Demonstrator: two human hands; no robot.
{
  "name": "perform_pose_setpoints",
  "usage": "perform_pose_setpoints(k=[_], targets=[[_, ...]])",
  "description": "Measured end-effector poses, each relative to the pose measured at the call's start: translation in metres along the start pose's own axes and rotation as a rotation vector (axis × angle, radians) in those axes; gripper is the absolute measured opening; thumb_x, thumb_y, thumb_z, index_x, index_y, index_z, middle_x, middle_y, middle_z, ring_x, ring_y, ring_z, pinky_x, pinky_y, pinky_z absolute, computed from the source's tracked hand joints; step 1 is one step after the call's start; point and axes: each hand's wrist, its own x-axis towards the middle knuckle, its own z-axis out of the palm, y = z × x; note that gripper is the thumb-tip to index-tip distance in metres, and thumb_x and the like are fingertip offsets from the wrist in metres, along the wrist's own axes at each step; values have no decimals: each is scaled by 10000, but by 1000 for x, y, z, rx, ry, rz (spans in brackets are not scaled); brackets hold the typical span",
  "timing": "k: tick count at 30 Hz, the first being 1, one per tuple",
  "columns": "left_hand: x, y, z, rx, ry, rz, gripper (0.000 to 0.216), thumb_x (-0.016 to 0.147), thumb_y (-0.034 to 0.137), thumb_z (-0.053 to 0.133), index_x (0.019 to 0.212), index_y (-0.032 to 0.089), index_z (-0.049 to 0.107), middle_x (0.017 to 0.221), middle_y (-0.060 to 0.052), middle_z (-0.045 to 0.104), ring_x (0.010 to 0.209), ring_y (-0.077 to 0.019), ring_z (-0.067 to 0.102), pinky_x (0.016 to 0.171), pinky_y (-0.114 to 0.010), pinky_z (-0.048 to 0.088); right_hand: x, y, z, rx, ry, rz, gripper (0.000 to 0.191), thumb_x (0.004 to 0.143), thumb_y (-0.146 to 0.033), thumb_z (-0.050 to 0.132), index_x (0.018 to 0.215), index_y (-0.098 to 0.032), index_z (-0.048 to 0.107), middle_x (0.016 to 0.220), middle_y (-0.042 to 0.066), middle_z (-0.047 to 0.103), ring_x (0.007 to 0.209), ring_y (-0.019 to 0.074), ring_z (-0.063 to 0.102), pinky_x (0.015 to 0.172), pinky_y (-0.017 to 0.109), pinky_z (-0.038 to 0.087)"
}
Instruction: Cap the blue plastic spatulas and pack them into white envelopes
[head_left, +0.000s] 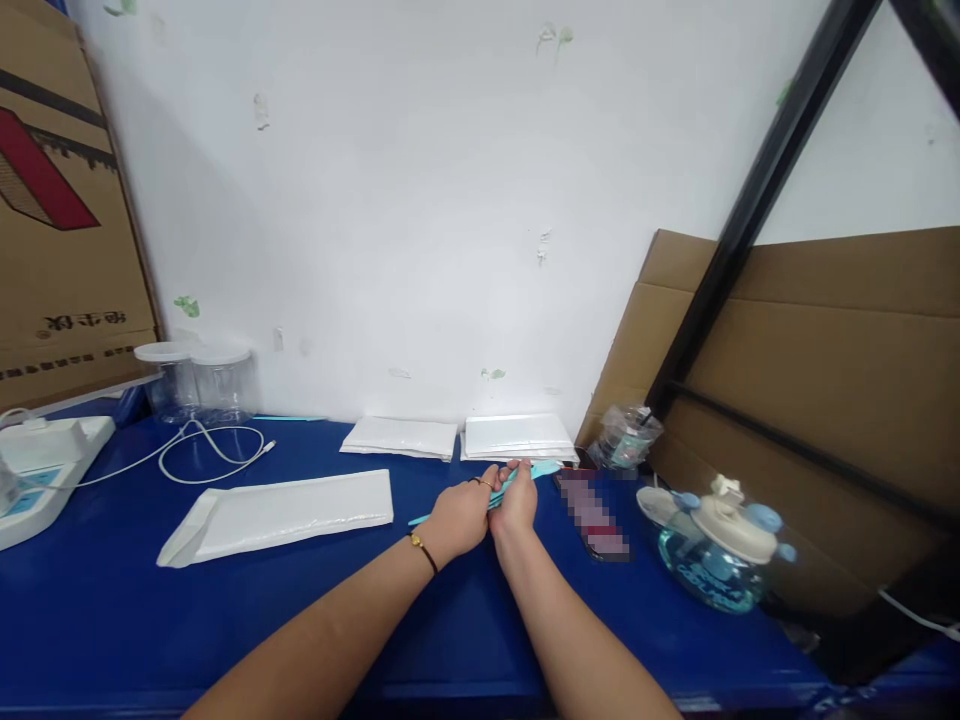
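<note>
left hand (463,513) and right hand (517,502) were both closed around blue strips (545,468), perhaps plastic, above a table (120,630), near 1 phone (596,515).

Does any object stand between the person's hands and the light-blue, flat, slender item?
Nothing visible does: the left hand and right hand both hold the light-blue item directly. The white rectangular packets near the wall lie beyond it.
</note>
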Motion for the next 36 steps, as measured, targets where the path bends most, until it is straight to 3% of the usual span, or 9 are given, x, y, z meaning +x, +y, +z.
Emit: perform_pose_setpoints(k=[4, 9, 12, 16, 19, 22, 33, 35, 36], targets=[[1, -10, 5, 133, -40, -7, 301, 849, 158, 346, 1144, 166, 405, 1003, -116, 599, 895, -226, 597, 765, -331, 464, 16, -11, -13, -90, -8, 61, 189, 768, -378, 526, 730, -196, 488, 530, -41, 551, 515, 125, 583, 546, 258, 496], [-1, -32, 3, 218, -77, 58, 206, 841, 182, 380, 1035, 174, 448, 944, -98, 579, 877, -232, 582, 774, -361, 455, 48, -39, -37, -174, 27, 81, 75, 718, -267, 542, 730, -203, 504, 583, -14, 618, 649, 169, 644, 649, 296, 513], [-1, -35, 2, 169, -85, 85, 294, 791, 317, 494, 1053, 184, 488, 1006, -96, 559, 950, -247, 548, 817, -359, 438, 53, -45, -50, -266, -11, 123, 59, 693, -234, 559, 710, -178, 561, 613, 22, 651, 669, 186, 650, 667, 305, 498], [-4, -36, -3, 64, -62, 84, 697, 633, 615, 598, 1196, 224, 470, 1162, -104, 511, 1118, -297, 448, 931, -411, 371, 42, -41, -59, -456, -138, 92, 136, 698, -264, 579, 729, -150, 645, 697, 56, 687, 759, 208, 643, 762, 319, 460], [-12, -44, -8, 26, -101, 96, 895, 597, 742, 528, 1330, 257, 355, 1359, -107, 383, 1275, -325, 287, 1044, -480, 213, 38, -43, -62, -722, -282, -44, 207, 735, -333, 559, 750, -160, 672, 760, 54, 697, 808, 215, 631, 836, 339, 428], [-24, -54, -9, -4, -209, 41, 1008, 599, 787, 468, 1413, 269, 176, 1476, -91, 195, 1347, -336, 120, 1070, -524, 94, 41, -54, -67, -770, -260, -43, 265, 739, -380, 549, 765, -150, 679, 791, 69, 700, 840, 229, 631, 877, 358, 417], [-15, -21, 2, -152, -276, -137, 873, 788, 724, 164, 1415, 118, 191, 1478, -121, 154, 1368, -268, 50, 1098, -455, 79, -4, -32, -69, -557, 152, -146, 373, 753, -344, 458, 1069, -192, 585, 1182, 62, 584, 1147, 231, 489, 1000, 378, 340], [-20, -21, -3, -147, -277, -134, 889, 775, 735, 198, 1419, 122, 178, 1479, -123, 145, 1366, -282, 39, 1095, -467, 92, -14, -48, -66, -622, 75, -193, 368, 751, -302, 458, 1084, -212, 586, 1221, 51, 558, 1184, 235, 452, 1024, 402, 306], [-23, -22, -5, -138, -271, -117, 875, 779, 729, 207, 1419, 133, 180, 1480, -119, 145, 1366, -284, 40, 1094, -469, 96, -18, -61, -66, -686, -73, -206, 354, 746, -279, 472, 1071, -227, 603, 1222, 41, 560, 1198, 238, 438, 1034, 413, 290]])
